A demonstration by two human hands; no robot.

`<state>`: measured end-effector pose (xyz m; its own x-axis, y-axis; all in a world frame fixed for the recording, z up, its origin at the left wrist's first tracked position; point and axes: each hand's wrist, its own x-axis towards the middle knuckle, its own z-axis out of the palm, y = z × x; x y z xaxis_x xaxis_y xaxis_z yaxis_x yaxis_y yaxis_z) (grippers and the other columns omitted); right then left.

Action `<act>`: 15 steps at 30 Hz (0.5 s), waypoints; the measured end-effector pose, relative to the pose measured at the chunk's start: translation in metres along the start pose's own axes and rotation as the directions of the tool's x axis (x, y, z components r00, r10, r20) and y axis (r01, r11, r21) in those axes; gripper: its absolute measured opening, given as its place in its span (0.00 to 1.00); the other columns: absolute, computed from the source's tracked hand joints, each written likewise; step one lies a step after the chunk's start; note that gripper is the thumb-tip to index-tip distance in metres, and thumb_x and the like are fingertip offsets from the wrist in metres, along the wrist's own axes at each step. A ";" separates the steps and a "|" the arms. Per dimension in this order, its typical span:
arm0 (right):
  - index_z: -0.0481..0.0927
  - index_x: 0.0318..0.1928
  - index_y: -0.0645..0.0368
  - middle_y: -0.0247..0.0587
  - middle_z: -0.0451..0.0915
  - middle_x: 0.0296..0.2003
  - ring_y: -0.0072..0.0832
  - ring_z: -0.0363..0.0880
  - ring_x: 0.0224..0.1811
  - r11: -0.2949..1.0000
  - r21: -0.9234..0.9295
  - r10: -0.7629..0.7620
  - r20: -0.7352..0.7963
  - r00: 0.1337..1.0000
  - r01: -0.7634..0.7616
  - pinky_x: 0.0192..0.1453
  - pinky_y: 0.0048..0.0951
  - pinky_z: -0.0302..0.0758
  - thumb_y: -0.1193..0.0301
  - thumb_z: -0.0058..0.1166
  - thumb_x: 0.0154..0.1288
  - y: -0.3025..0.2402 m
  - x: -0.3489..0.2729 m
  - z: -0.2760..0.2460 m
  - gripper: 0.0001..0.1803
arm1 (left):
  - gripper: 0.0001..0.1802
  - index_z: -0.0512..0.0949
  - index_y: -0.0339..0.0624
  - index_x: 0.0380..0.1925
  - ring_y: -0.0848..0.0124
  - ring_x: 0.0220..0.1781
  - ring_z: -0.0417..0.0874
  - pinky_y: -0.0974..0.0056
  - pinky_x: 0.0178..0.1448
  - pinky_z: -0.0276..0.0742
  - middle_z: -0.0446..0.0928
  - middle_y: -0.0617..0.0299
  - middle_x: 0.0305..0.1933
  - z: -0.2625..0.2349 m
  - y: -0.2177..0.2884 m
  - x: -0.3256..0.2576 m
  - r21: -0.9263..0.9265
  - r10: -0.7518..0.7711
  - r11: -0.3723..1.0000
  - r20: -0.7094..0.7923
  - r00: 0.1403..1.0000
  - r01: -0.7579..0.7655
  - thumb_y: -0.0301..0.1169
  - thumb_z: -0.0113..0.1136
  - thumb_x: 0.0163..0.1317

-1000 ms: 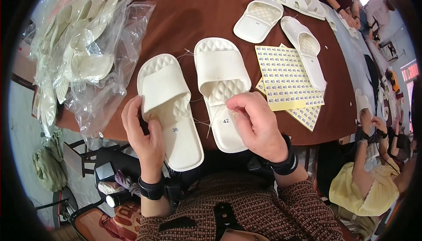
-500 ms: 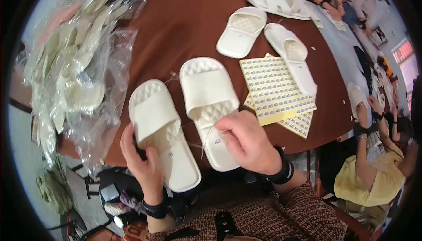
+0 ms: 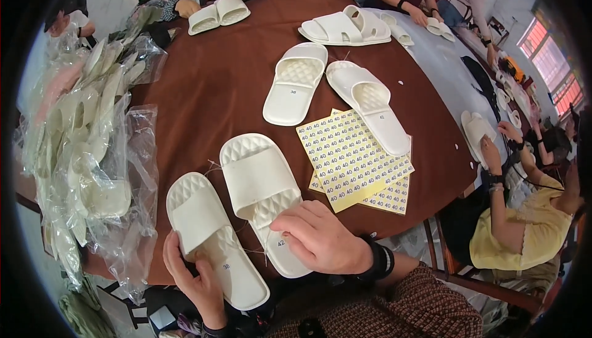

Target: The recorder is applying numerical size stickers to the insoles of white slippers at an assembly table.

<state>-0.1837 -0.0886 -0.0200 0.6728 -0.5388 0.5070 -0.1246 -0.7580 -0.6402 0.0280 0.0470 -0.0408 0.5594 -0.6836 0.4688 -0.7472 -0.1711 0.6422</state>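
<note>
Two white open-toed slippers with quilted insoles lie side by side at the table's near edge, toes pointing away. My left hand (image 3: 196, 279) grips the left slipper (image 3: 196, 219), thumb on the insole and fingers along its outer side. Over the heel part of the right slipper (image 3: 256, 175), my right hand (image 3: 324, 237) is closed in a pinch. A thin clear thread (image 3: 266, 253) runs down from its fingertips between the slippers. Each slipper has a small printed mark on its insole.
Yellow sticker sheets (image 3: 351, 165) lie right of my hands, partly under a white slipper (image 3: 385, 125). Beyond are another slipper (image 3: 287, 107) and a strapped pair (image 3: 345, 28). Clear bags of slippers (image 3: 80, 147) fill the left side. Other people sit around the brown-covered table (image 3: 197, 97).
The view has tilted up, so the table sits lower and a person across it shows. My left hand stays on its slipper; my right hand remains pinched over the other.
</note>
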 end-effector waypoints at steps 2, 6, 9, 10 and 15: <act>0.75 0.46 0.60 0.39 0.79 0.39 0.38 0.75 0.40 1.000 -0.002 0.008 -0.042 0.999 -0.008 0.47 0.36 0.69 0.83 0.55 0.54 -0.002 0.002 0.001 0.17 | 0.30 0.67 0.29 0.61 0.50 0.65 0.69 0.53 0.69 0.63 0.69 0.44 0.62 -0.002 0.001 0.001 -0.020 -0.017 1.000 0.026 1.000 0.017 0.16 0.47 0.54; 0.75 0.45 0.60 0.40 0.78 0.39 0.38 0.75 0.40 1.000 -0.019 -0.016 -0.064 0.998 0.015 0.47 0.36 0.69 0.83 0.55 0.53 -0.004 0.003 0.001 0.17 | 0.29 0.68 0.30 0.60 0.52 0.65 0.70 0.54 0.69 0.64 0.70 0.44 0.62 -0.001 -0.002 -0.002 -0.152 -0.002 0.988 0.049 0.999 0.009 0.15 0.46 0.54; 0.75 0.45 0.61 0.40 0.78 0.38 0.39 0.75 0.40 0.999 -0.030 -0.016 -0.067 0.998 0.014 0.47 0.37 0.69 0.83 0.55 0.53 -0.005 0.001 -0.001 0.17 | 0.29 0.69 0.31 0.60 0.57 0.62 0.74 0.58 0.66 0.67 0.72 0.47 0.60 -0.001 0.002 0.002 -0.207 -0.011 0.978 0.071 0.997 0.025 0.14 0.44 0.54; 0.75 0.45 0.60 0.40 0.78 0.38 0.39 0.75 0.40 0.999 -0.031 -0.018 -0.065 0.998 0.016 0.48 0.37 0.69 0.83 0.55 0.54 -0.004 0.000 0.000 0.17 | 0.29 0.68 0.30 0.60 0.60 0.60 0.75 0.60 0.64 0.69 0.73 0.49 0.59 -0.002 0.007 0.007 -0.343 -0.080 0.932 0.118 0.990 0.116 0.13 0.44 0.54; 0.76 0.45 0.60 0.40 0.78 0.38 0.40 0.75 0.40 0.999 0.036 -0.010 -0.036 0.999 0.011 0.48 0.37 0.69 0.83 0.54 0.55 -0.002 -0.003 0.001 0.15 | 0.26 0.72 0.29 0.56 0.67 0.56 0.77 0.65 0.62 0.70 0.75 0.54 0.56 -0.006 0.004 0.034 -0.522 -0.068 0.839 0.180 0.981 0.154 0.13 0.41 0.55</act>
<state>-0.1848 -0.0854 -0.0207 0.6471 -0.5445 0.5336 -0.0913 -0.7502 -0.6549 0.0461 0.0275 -0.0193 0.5353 -0.7870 0.3067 -0.3529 0.1216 0.9277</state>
